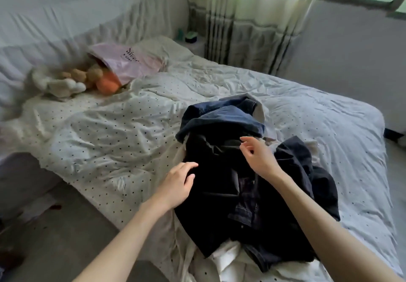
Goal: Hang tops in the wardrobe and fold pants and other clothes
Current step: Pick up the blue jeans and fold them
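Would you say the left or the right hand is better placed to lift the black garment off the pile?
Probably the right hand: it hovers over the black garment, fingers loosely open; the left hand sits at its edge.

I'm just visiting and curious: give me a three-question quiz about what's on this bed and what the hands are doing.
1. True or false: the right hand grips a hanger.
2. Which lies farthest from the person? A) black garment B) blue denim garment C) plush toys
3. What pattern marks the bedspread?

Key: 1. False; it hovers over the dark pile, as does the left hand. 2. C. 3. Small dark dots.
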